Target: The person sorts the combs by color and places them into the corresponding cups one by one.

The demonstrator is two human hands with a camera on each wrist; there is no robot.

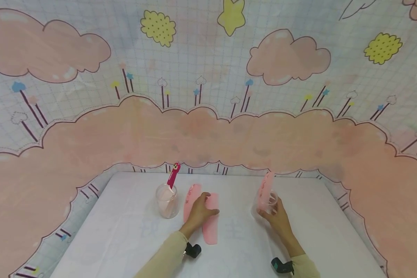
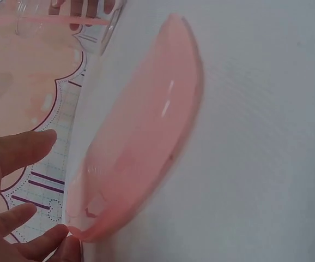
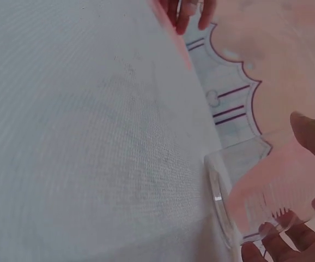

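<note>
My left hand (image 1: 199,211) is over two pink combs on the table, its thumb and fingers apart. One comb (image 1: 192,194) has red markings; the plainer one (image 1: 210,231) lies beside it. In the left wrist view, fingertips touch the end of a translucent pink comb (image 2: 163,103), while the thumb stays off it. My right hand (image 1: 279,217) holds a clear cup (image 1: 255,208), fingers curled round one side and thumb on the other. Another pink comb (image 1: 265,189) stands tilted inside, rising above the rim; its teeth show in the right wrist view.
Left of the combs stands a second clear cup (image 1: 164,211) holding something pale pink and a magenta-handled item (image 1: 173,175). The white table (image 1: 125,231) meets a cartoon-printed cloth backdrop (image 1: 194,135). Dark cameras (image 1: 194,251) sit at both wrists.
</note>
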